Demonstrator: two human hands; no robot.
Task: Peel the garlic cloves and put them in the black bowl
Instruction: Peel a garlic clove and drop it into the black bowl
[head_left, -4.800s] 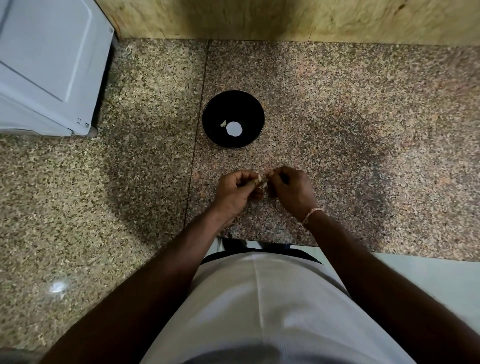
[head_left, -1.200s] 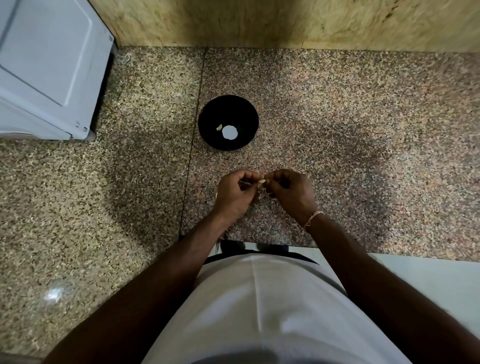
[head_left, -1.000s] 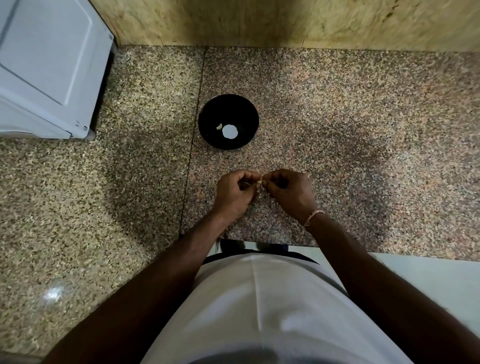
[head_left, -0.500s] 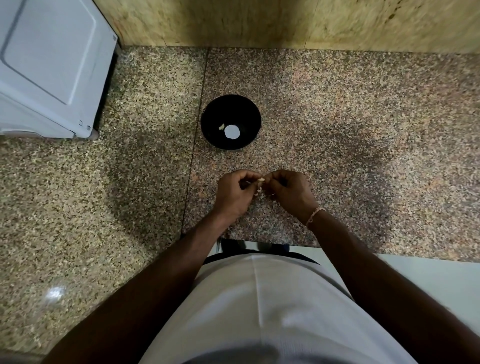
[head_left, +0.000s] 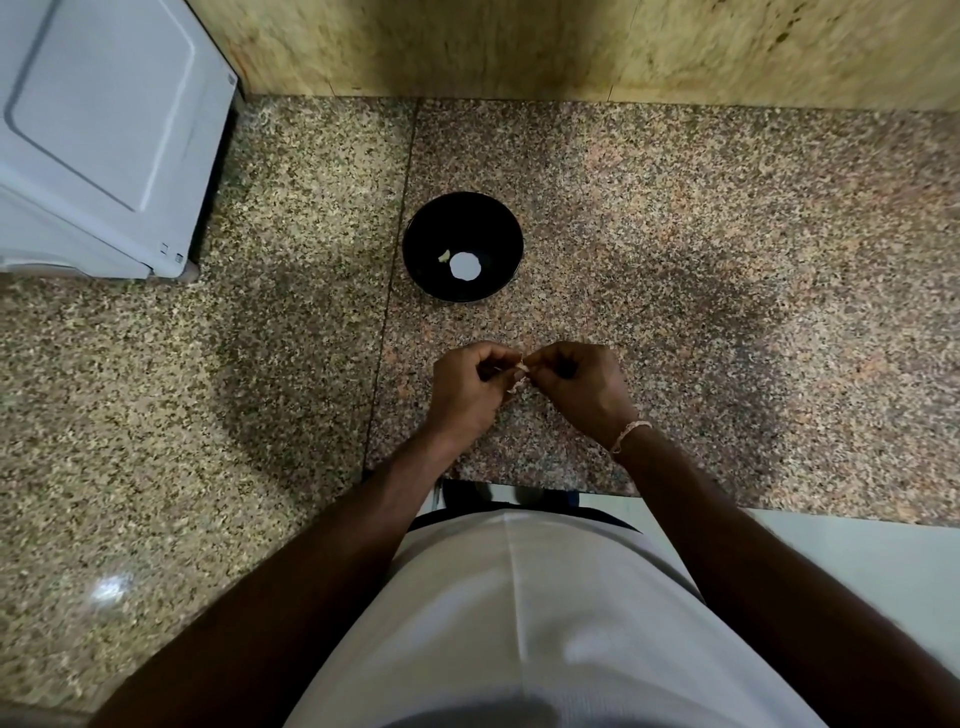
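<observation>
1. Barely moved since earlier frame: left hand (head_left: 470, 387) and right hand (head_left: 582, 384) still pinching garlic clove (head_left: 518, 370), fingers curled, near counter (head_left: 727, 249) front edge.
2. Black bowl (head_left: 498, 218) mid-counter behind hands, within drop reach.

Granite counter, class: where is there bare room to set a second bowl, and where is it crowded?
Bare granite counter runs right of the black bowl to the frame edge, and left between the bowl and the white appliance. It is crowded between the bowl and the left hand and right hand, which pinch a garlic clove.
</observation>
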